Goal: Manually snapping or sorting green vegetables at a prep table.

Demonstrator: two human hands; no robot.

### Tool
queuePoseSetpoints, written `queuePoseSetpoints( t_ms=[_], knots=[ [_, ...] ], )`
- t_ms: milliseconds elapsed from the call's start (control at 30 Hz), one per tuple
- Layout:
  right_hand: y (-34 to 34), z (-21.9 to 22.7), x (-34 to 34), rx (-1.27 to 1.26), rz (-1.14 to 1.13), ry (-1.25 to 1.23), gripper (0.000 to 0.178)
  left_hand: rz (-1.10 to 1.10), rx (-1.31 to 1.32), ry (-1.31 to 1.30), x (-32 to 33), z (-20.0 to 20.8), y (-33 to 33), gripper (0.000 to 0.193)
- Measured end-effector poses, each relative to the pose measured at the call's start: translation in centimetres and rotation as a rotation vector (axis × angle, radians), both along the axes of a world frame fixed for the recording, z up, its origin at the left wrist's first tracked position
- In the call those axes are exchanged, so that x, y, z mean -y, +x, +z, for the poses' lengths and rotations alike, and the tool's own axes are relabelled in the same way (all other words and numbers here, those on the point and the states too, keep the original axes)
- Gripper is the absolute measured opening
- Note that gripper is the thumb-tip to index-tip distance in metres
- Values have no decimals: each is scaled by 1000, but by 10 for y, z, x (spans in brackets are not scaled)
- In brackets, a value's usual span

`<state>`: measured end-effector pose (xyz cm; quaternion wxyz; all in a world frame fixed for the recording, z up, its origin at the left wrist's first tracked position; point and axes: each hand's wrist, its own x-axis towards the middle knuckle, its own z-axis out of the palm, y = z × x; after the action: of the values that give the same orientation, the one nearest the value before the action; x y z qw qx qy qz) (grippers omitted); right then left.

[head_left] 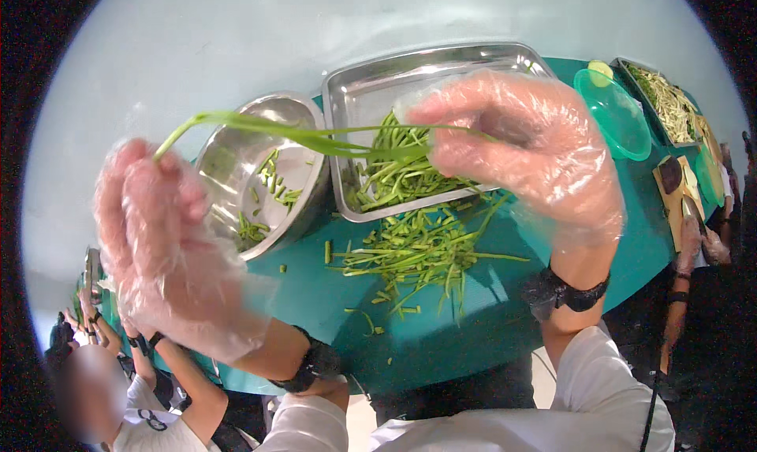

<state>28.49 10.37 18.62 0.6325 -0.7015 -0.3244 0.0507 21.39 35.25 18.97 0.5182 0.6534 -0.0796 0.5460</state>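
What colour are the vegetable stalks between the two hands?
The vegetable stalks are bright green, best seen in the head view.

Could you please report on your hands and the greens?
Clear-gloved left hand, clear-gloved right hand: grips closed on long, thin green strands. Strands raised, stretched between hands. Cut green stems litter teal table; nothing visibly blocking strands.

Bright light glints off the gloved hands (548,141) and steel tray (359,97); shadows darken the table (473,334); fisheye edges bend into grainy black.

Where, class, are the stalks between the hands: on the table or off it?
Off it: the green stalks stretch through the air from left hand to right hand, crossing in front of the steel bowl.
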Motion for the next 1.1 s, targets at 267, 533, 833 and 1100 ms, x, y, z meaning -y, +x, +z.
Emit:
queuePoseSetpoints(
  t_ms=[267,533,833,1100],
  knots=[
    [-10,5,-3,465,126,-222,46,-289,-253,-316,13,18,-2,43],
    [-36,15,-7,270,-195,-121,38,-690,-254,-494,29,12,4,35],
    [-40,18,-19,120,-75,-80,24,-667,-192,-364,57,7,13,20],
    [-46,49,-20,57,16,-94,17,-716,-162,-302,63,-5,14,34]
  ],
)
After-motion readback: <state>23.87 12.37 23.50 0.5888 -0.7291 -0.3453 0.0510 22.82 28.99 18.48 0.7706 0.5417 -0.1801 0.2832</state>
